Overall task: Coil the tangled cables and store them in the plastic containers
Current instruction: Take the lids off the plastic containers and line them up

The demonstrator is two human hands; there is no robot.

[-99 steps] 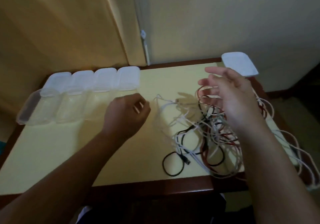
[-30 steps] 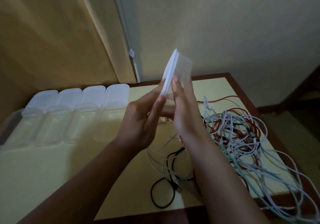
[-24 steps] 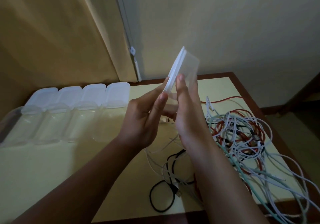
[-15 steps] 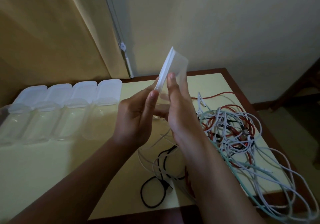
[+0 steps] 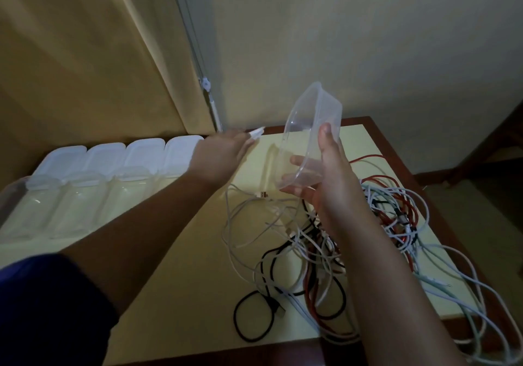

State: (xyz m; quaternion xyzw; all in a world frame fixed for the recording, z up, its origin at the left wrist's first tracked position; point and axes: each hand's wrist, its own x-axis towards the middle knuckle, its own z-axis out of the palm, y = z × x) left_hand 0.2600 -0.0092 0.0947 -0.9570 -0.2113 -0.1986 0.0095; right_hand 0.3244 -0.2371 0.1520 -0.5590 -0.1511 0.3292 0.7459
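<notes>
Right of centre in the frame, my right hand cups a clear plastic container, thumb over its rim and fingers curled under its base, tilted so the open mouth faces left. My left hand reaches toward the upper middle of the frame with a thin white lid pinched at its fingertips, just past the row of four more containers along the left of the counter. I judge this the opening step: the tub is uncapped and the lid needs setting down beside its mates (somewhere it won't get buried). Next I must park the tub and free one strand from the tangled cables, which lie untouched from centre to lower right, some trailing off the counter's edge. The tub is glossy, see-through, rounded at the corners and thin-walled; the lids are milky and flat. Cables are slim, rubbery cords in white, red, black and pale green, looped through one another.
</notes>
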